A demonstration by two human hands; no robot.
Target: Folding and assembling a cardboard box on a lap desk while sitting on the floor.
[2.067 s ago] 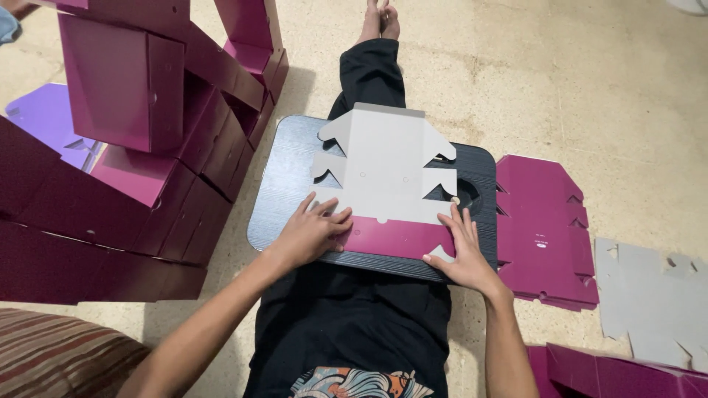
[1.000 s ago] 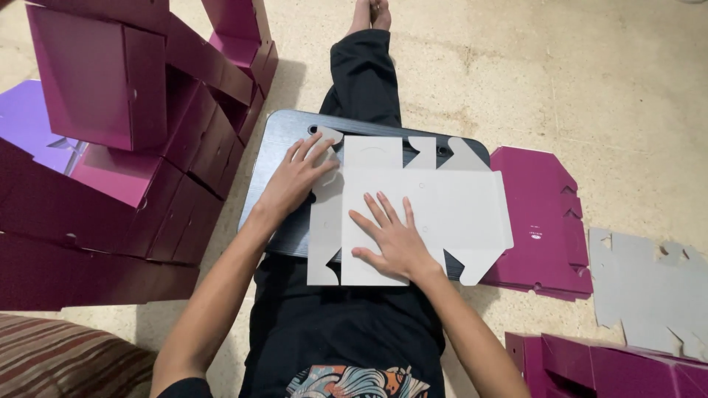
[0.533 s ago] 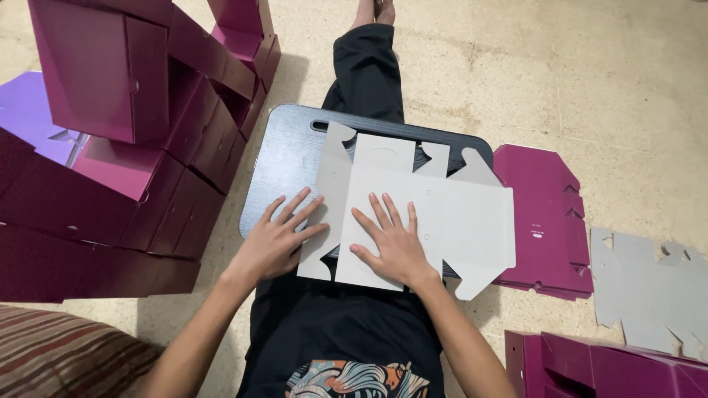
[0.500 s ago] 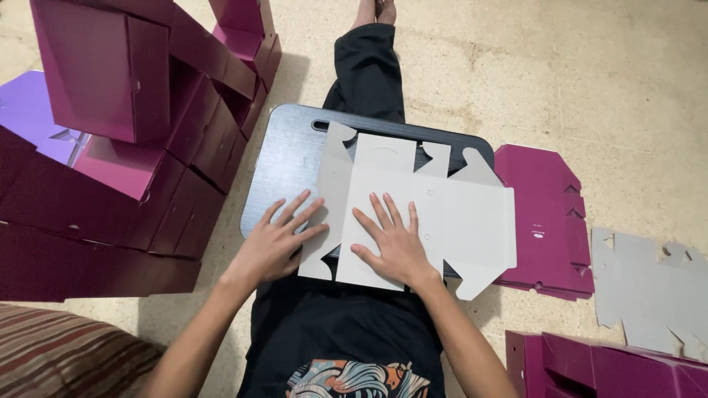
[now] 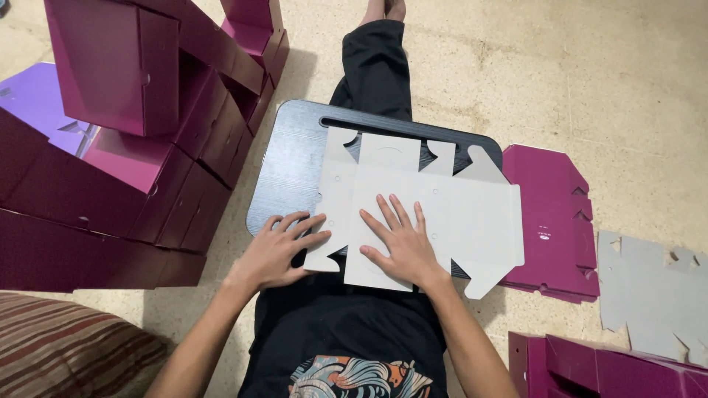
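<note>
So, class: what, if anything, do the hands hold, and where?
Nothing gripped: right hand presses the flat cardboard blank mid-panel; left hand touches its left flap.

Flat die-cut box blank point(image 5: 435, 214), pale grey side up, flaps spread, lying unfolded across the black lap tray point(image 5: 291, 158), right edge overhanging it.

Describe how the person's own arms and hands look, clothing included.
Both forearms are bare: no sleeves reach them, and no gloves, watch or rings show on the left hand or the right hand. Fingers are slim, nails short and unpainted. The black T-shirt carries a colourful wave-style print.
</note>
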